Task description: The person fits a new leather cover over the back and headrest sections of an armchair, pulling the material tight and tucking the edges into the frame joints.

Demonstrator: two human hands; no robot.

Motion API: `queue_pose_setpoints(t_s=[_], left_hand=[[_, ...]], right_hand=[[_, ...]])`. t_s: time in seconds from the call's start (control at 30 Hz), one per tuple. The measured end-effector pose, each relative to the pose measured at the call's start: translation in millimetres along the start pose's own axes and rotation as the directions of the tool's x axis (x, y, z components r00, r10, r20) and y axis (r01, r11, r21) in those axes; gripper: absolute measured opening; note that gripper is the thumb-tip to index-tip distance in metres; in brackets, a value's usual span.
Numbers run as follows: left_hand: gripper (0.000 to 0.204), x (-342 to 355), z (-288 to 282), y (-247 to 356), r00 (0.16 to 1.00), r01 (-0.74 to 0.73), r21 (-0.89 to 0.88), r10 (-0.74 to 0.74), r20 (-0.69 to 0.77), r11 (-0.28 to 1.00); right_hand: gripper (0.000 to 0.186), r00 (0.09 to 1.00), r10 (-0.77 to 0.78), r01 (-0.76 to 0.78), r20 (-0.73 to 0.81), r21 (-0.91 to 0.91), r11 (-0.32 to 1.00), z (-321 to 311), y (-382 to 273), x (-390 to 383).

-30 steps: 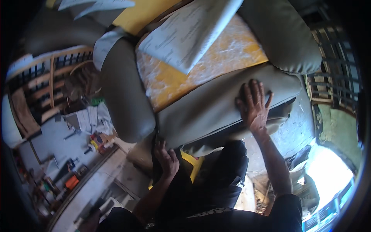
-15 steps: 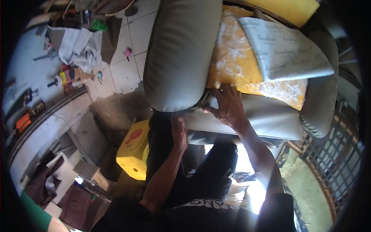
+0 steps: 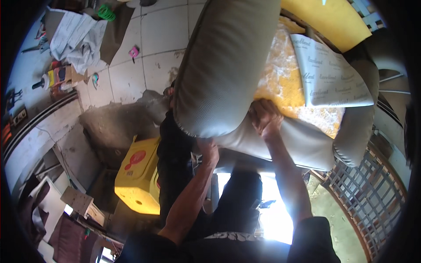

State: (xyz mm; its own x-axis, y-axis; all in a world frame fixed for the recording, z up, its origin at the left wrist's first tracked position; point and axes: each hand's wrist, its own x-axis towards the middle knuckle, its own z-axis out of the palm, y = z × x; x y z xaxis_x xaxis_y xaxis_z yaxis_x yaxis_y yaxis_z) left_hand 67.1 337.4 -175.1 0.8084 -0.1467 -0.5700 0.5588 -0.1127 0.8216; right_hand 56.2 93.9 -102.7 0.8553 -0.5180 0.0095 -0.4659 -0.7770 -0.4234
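A grey leather-look sofa chair stands before me. Its thick padded armrest (image 3: 223, 70) rises on the left. On the seat, worn yellow foam (image 3: 280, 74) with white patches lies bare, and a printed whitish cover flap (image 3: 335, 76) is folded over its right part. My right hand (image 3: 266, 116) is closed at the corner where the armrest meets the seat's grey front panel (image 3: 302, 144); what lies inside its fingers is hidden. Under the armrest's front end is my left hand (image 3: 209, 150), its fingertips out of sight behind the padding.
A yellow plastic container (image 3: 138, 175) stands left of my legs. On the tiled floor lie a crumpled whitish cloth (image 3: 79, 39), a pink tape measure (image 3: 133, 51) and a green coil (image 3: 106, 13). A webbed wooden frame (image 3: 368, 193) leans at right. Yellow foam (image 3: 329, 19) shows behind the seat.
My right hand has gone from spread fingers to a closed grip at the seat corner. The left hand has slid farther under the armrest's end. The view has shifted, placing the chair slightly lower.
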Motion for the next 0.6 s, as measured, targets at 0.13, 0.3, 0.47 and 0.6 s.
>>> queue_pose_setpoints(t_s=[0.13, 0.3, 0.47, 0.6], left_hand=[[0.053, 10, 2, 22, 0.967, 0.252, -0.294, -0.254, 0.031, 0.922], [0.061, 11, -17, 19, 0.955, 0.284, -0.419, -0.293, 0.044, 0.862], [0.073, 15, -21, 50, 0.899, 0.429, -0.526, -0.406, 0.166, 0.734], [0.071, 18, -33, 16, 0.845, 0.52, -0.499, -0.505, 0.178, 0.693]], right_hand=[[0.011, 0.989, 0.115, -0.12, 0.091, 0.052, 0.991, -4, -3, -22], [0.039, 0.997, 0.057, -0.049, -0.051, 0.15, 0.987, -70, -72, -10], [0.042, 0.94, 0.078, -0.088, -0.333, -0.013, 0.996, -24, 61, 145], [0.035, 0.97, 0.169, -0.148, 0.176, -0.123, 0.981, -11, 182, 305]])
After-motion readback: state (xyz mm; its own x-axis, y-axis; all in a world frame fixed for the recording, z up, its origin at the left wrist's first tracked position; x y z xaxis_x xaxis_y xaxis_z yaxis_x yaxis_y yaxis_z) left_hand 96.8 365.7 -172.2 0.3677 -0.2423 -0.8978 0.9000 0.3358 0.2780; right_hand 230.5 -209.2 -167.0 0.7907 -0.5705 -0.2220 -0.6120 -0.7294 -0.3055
